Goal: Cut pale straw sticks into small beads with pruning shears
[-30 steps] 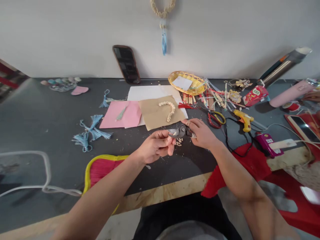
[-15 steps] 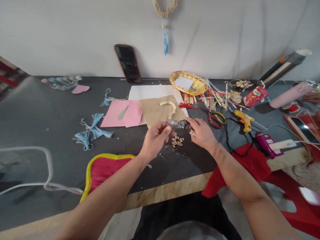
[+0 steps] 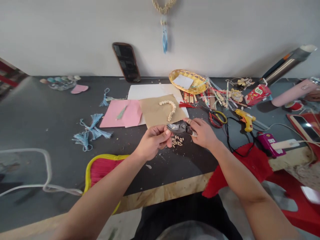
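Note:
My right hand (image 3: 204,134) is closed around the handles of a pair of pruning shears (image 3: 178,127), whose dark blades point left. At the blade end, my left hand (image 3: 154,141) pinches with thumb and fingertips; whatever sits between them is too small or hidden to make out. Just below the shears lies a small pile of short pale cut pieces (image 3: 178,141), partly covered by my left fingers. Beyond the hands, a curved string of cream-coloured pieces (image 3: 172,107) rests on a sheet of brown paper (image 3: 155,111).
Pink paper (image 3: 108,116) and blue tassels (image 3: 93,128) lie to the left. A wicker basket (image 3: 175,84), scissors (image 3: 217,119), a yellow glue gun (image 3: 246,119) and a purple power socket (image 3: 268,141) are on the right. A phone (image 3: 127,63) leans on the wall.
My left fingers have shifted slightly and now cover part of the cut pieces. The shears have dropped a little in view; the right hand keeps its grip.

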Motion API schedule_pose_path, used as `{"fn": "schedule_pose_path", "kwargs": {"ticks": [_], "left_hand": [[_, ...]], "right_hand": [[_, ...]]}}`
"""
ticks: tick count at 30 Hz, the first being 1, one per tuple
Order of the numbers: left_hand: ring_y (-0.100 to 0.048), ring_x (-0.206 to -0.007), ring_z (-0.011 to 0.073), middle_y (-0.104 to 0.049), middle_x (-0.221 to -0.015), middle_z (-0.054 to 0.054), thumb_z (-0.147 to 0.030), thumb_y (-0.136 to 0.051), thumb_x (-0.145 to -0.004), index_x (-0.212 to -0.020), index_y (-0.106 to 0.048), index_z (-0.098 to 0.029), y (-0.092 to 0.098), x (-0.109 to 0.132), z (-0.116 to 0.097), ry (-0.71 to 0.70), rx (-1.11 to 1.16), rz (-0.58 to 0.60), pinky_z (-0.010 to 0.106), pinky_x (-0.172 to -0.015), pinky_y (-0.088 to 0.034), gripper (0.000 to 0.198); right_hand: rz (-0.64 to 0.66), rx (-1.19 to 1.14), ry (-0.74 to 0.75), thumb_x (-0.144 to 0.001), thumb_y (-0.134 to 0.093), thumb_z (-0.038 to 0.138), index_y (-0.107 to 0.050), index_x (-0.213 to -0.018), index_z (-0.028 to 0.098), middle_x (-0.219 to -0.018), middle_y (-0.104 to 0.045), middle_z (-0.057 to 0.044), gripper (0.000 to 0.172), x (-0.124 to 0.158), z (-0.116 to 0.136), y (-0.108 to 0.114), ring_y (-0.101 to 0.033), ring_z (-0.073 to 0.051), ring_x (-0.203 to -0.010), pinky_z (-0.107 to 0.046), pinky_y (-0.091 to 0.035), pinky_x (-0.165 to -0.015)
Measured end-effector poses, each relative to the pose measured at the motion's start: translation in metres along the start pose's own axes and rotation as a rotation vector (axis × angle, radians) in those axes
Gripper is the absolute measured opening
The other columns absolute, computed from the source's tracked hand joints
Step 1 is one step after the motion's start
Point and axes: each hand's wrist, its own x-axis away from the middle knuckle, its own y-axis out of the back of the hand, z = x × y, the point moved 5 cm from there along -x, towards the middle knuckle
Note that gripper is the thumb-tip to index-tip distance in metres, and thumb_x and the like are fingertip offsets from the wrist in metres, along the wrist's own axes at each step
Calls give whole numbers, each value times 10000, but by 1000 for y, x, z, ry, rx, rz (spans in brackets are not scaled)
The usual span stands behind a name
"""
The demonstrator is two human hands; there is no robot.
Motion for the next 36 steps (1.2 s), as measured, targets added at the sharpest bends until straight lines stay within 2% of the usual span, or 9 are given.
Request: {"fn": "schedule_pose_path", "kwargs": {"ticks": [5,10,13,17,20,22,26,31,36], "left_hand": [[-225,-330,12,-581,-462,-2,-322,-757,-729,-688,-580,-128,-1,2,2,52,99,52,167,-346,-80,266],[-223,-330,17,-552,-446,-7,-307,-767,-719,-689,-594,-132,-12,3,13,95,224,174,167,-341,-75,248],[-184,-317,10,-517,-425,-27,-320,-775,-710,-693,-599,-139,-16,4,17,122,307,227,169,-342,-83,253],[-188,-306,13,-451,-390,-52,-309,-767,-715,-664,-585,-151,-12,6,8,59,363,253,168,-344,-138,246],[-212,-315,14,-480,-415,-39,-286,-730,-760,-691,-609,-149,-4,6,1,7,331,231,168,-351,-150,195],[-221,-326,14,-512,-439,-25,-289,-706,-790,-722,-634,-146,0,4,0,-9,299,199,169,-358,-142,174],[-232,-342,16,-552,-472,-13,-297,-704,-798,-780,-669,-142,3,0,1,-34,237,131,168,-361,-121,160],[-279,-353,25,-603,-498,5,-306,-758,-743,-823,-674,-139,1,-2,-1,-60,138,59,167,-367,-138,202],[-357,-388,38,-635,-532,20,-343,-756,-739,-797,-664,-141,5,-5,0,-84,17,-27,173,-387,-195,230]], "right_hand": [[-9,30,-17,-868,-432,154,-497,-1332,183,-1006,-614,-109,470,0,1,3,-561,-247,-963,-385,-460,-868],[-25,-40,66,-819,-489,168,-434,-1396,193,-1118,-605,-123,580,-1,-3,6,-545,-265,-1065,-414,-439,-900],[-50,-73,66,-810,-489,159,-436,-1399,211,-1143,-606,-115,593,1,-9,13,-550,-259,-1074,-411,-442,-904],[-64,-41,-3,-817,-479,150,-466,-1381,231,-1146,-611,-107,569,2,-20,17,-573,-263,-1069,-402,-456,-897],[-175,-6,-239,-873,-489,244,-449,-1387,226,-1157,-609,-125,516,4,-39,21,-606,-283,-1012,-409,-487,-841],[-215,25,-401,-873,-539,343,-415,-1402,217,-1190,-596,-143,558,6,-51,22,-611,-306,-1006,-426,-499,-809],[-128,164,-599,-830,-620,441,-406,-1393,208,-1180,-592,-160,646,12,-70,19,-591,-344,-1057,-469,-492,-810],[-15,255,-656,-781,-662,524,-481,-1324,208,-1131,-596,-160,653,19,-83,10,-574,-362,-1042,-482,-487,-778],[-115,290,-554,-806,-645,480,-593,-1185,211,-1078,-604,-146,467,19,-77,14,-527,-352,-1037,-498,-477,-795]]}}
